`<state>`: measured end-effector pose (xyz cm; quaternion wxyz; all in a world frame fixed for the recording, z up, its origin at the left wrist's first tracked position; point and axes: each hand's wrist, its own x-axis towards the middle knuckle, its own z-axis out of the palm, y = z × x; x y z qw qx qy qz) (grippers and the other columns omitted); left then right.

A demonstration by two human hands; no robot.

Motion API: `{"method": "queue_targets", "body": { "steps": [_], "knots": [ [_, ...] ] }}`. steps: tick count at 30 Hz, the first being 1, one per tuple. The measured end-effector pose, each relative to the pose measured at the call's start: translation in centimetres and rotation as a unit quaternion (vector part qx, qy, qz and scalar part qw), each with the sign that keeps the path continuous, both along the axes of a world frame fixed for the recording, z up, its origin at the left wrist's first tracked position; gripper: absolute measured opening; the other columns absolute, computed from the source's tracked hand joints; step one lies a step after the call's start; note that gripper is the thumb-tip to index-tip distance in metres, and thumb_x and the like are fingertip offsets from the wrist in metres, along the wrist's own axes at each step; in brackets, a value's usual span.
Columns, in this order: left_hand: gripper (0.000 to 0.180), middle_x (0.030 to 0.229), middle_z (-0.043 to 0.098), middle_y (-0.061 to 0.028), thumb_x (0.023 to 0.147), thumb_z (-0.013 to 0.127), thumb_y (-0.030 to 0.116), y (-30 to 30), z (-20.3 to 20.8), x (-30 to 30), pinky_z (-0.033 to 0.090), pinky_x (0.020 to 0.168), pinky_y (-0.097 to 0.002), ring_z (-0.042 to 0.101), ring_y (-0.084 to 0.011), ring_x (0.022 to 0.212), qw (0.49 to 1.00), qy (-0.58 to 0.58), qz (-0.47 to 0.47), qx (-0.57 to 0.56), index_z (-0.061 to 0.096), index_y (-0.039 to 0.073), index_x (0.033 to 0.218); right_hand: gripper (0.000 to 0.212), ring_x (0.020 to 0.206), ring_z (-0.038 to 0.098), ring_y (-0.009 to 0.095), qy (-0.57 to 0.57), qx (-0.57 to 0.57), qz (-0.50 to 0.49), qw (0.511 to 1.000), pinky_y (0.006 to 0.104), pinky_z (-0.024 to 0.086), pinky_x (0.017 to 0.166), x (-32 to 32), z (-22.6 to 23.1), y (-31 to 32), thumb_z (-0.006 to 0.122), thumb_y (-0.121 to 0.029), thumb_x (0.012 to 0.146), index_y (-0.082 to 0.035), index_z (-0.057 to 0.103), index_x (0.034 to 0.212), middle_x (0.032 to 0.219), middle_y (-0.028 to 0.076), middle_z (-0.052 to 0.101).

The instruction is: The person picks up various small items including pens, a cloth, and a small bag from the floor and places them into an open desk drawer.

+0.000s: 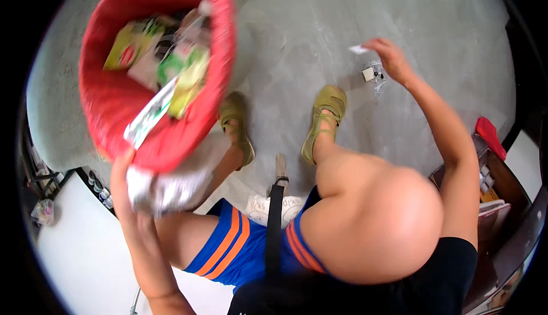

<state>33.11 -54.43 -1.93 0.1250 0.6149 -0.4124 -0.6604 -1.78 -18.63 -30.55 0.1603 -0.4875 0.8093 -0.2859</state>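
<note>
At the upper left a red bin (97, 106) is tilted so that its open mouth faces me. Inside lie crumpled wrappers, among them a yellow-green packet (128, 47) and a long white-and-green packet (149, 115). My left hand (122, 160) is closed on the bin's near rim, its fingers partly hidden. Out over the grey floor, my right hand (391, 59) pinches a small white scrap (358, 49). Just below that hand, a small cream block (368, 75) lies on the floor among dark bits and thin whitish strands (378, 89).
Olive-green shoes (328, 106) stand on the floor between the bin and the debris. An open drawer (499, 184) of mixed items, with a red cloth (490, 137) by it, is at the right. A white surface (74, 229) spans the lower left.
</note>
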Motion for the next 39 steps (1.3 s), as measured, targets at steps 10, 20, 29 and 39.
{"method": "queue_targets", "body": {
  "steps": [10, 20, 29, 39],
  "knots": [
    [0.028, 0.07, 0.064, -0.0138, 0.089, 0.048, 0.024, -1.3, -9.8, -10.9, 0.054, 0.06, -0.0368, 0.063, -0.0243, 0.06, 0.964, 0.11, -0.135, 0.202, 0.059, -0.002, 0.084, 0.027, 0.086, 0.059, 0.035, -0.021, 0.225, -0.073, 0.971, 0.0397, 0.047, 0.075, -0.5, 12.8, -2.3, 0.055, -0.008, 0.084, -0.012, 0.059, 0.11, 0.099, 0.017, 0.061],
    [0.024, 0.081, 0.063, -0.0165, 0.087, 0.05, 0.012, 0.6, -12.2, -13.2, 0.055, 0.062, -0.0386, 0.064, -0.0259, 0.067, 0.953, 0.102, -0.186, 0.218, 0.052, -0.007, 0.102, 0.041, 0.089, 0.061, 0.03, -0.111, 0.161, -0.341, 0.92, 0.0382, 0.047, 0.079, 8.2, -6.0, 1.5, 0.065, -0.018, 0.077, -0.008, 0.055, 0.116, 0.096, 0.016, 0.063],
    [0.061, 0.096, 0.061, -0.0139, 0.08, 0.067, 0.041, 0.8, -11.6, -12.1, 0.053, 0.06, -0.0319, 0.061, -0.017, 0.072, 0.942, 0.006, -0.289, 0.173, 0.051, -0.009, 0.111, 0.026, 0.089, 0.053, 0.027, 0.02, 0.128, -0.152, 0.98, 0.0381, 0.043, 0.074, 22.5, -5.9, -4.1, 0.067, -0.021, 0.071, -0.007, 0.057, 0.091, 0.09, 0.01, 0.055],
    [0.029, 0.09, 0.064, -0.0082, 0.077, 0.066, 0.009, 8.9, -6.2, -8.5, 0.047, 0.069, -0.0256, 0.059, -0.0127, 0.076, 0.813, -0.069, -0.573, -0.08, 0.061, -0.002, 0.103, 0.01, 0.071, 0.057, 0.023, -0.173, 0.041, -0.236, 0.955, 0.0343, 0.046, 0.063, 20.5, -2.1, -1.2, 0.052, -0.014, 0.087, -0.005, 0.051, 0.084, 0.079, 0.009, 0.058]
  ]
}}
